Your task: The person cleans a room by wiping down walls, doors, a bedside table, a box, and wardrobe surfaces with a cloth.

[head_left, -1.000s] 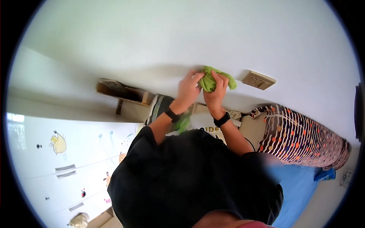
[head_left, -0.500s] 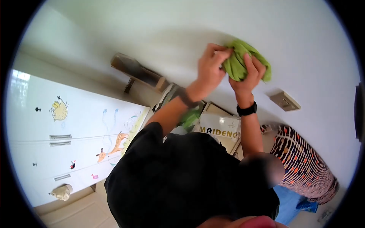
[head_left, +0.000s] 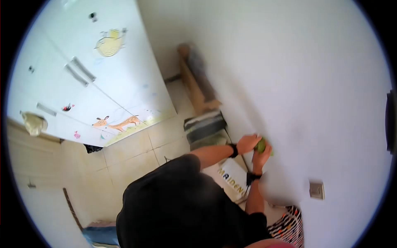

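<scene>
A bunched green cloth (head_left: 260, 144) shows between my two hands, close to the white wall (head_left: 314, 103); most of it is covered by fingers, and I cannot tell whether it touches the wall. My left hand (head_left: 248, 143), with a dark band at the wrist, closes on the cloth from the left side. From below, my right hand (head_left: 262, 156), a black watch on its wrist, grips the same cloth. Beneath my arms lies a box lettered MAIDENG (head_left: 233, 178).
A white wardrobe (head_left: 124, 78) with animal stickers stands at the left, a cap (head_left: 34, 123) hanging on it. Along the wall sit a long cardboard box (head_left: 194, 82) and dark bags (head_left: 204, 126). A wall socket (head_left: 317, 190) and striped fabric (head_left: 289, 226) are at the right.
The view has turned, showing more wardrobe and floor. Both hands, still holding the cloth, have moved lower along the wall and closer together, and the cloth is more tightly bunched.
</scene>
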`<act>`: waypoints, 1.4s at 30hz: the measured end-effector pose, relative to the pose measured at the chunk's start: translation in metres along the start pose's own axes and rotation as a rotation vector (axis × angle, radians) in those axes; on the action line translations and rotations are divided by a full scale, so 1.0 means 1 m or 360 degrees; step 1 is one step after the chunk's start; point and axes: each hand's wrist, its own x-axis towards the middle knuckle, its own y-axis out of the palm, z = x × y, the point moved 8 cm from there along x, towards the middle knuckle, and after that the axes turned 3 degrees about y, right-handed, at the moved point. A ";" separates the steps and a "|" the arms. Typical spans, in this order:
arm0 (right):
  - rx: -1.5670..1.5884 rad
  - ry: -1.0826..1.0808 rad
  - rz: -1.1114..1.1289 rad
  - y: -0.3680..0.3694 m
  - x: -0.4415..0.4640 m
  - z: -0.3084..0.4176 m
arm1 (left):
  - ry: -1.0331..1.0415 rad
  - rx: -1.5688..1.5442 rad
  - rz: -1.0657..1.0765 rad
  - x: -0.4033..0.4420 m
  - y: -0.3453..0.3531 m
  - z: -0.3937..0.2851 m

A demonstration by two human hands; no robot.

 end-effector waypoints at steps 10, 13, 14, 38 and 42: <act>0.0555 0.0284 0.0859 0.131 -0.125 0.169 | -0.0035 -0.0151 0.0480 -0.198 -0.190 0.075; 0.0605 -0.0006 0.0876 0.183 -0.120 0.242 | -0.0197 -0.0056 0.0329 -0.237 -0.283 0.095; 0.0678 -0.0062 0.0905 0.204 -0.117 0.268 | -0.0239 0.0000 0.0260 -0.248 -0.314 0.104; 0.1393 -0.1592 0.0384 0.385 0.066 0.686 | -0.0051 0.1182 -0.1724 -0.276 -0.730 0.164; 0.1410 -0.1481 0.0115 0.379 0.099 0.650 | 0.0124 0.1201 -0.1525 -0.226 -0.723 0.166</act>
